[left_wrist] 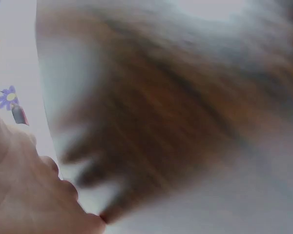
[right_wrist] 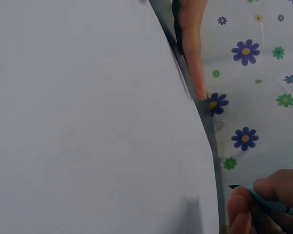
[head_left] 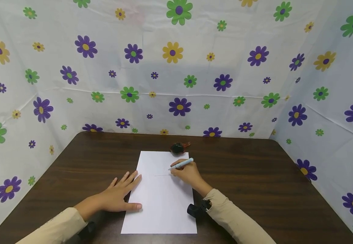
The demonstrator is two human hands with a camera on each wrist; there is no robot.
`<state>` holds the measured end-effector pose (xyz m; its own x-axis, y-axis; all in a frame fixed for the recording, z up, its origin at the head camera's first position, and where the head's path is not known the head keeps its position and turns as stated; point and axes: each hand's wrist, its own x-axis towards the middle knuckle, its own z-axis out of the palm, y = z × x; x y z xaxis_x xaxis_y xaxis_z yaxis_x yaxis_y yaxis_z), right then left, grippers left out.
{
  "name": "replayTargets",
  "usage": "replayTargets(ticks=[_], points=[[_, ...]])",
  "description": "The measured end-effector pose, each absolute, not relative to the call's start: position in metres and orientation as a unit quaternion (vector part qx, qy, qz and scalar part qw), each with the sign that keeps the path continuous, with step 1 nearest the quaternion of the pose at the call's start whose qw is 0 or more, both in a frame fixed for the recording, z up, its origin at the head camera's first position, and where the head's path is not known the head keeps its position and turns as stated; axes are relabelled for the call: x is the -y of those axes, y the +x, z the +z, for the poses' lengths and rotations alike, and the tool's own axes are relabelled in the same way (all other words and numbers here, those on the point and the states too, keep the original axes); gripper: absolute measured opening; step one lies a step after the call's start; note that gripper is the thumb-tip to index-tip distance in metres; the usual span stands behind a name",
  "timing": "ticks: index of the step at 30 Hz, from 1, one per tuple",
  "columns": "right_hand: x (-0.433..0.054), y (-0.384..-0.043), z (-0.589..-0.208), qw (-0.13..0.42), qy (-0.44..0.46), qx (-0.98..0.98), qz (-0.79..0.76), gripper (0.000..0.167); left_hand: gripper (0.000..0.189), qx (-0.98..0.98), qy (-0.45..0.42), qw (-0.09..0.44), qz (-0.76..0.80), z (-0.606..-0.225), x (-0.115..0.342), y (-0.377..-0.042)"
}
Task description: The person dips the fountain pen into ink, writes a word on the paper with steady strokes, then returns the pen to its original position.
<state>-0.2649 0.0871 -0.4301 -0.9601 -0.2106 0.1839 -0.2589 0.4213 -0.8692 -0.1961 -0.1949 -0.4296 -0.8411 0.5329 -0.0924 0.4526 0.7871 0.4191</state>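
A white sheet of paper lies on the dark wooden table. My right hand pinches a light blue pen over the upper right part of the sheet, its tip close to the paper. A thin, faint line runs across the sheet just left of the pen tip. With fingers spread, my left hand rests across the sheet's left edge, the thumb on the paper. In the right wrist view, the fingers close round the pen at the lower right corner.
A small dark, rounded object with a reddish-orange end sits at the sheet's top edge. The brown table extends to both sides. A flower-printed white cloth stands behind the table and along its sides.
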Motion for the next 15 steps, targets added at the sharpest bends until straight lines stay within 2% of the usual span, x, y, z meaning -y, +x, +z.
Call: replayTargets(ticks=[6,15], points=[[-0.082,-0.274,-0.433,0.022,0.111,0.861,0.496,0.008,0.107,-0.947,0.265,0.085,0.159,-0.428,0.175,-0.204],[-0.073,-0.284,-0.435,0.033,0.1,0.87,0.482,0.007,0.111,-0.95,0.265,0.104,0.125,-0.427,0.158,-0.211]])
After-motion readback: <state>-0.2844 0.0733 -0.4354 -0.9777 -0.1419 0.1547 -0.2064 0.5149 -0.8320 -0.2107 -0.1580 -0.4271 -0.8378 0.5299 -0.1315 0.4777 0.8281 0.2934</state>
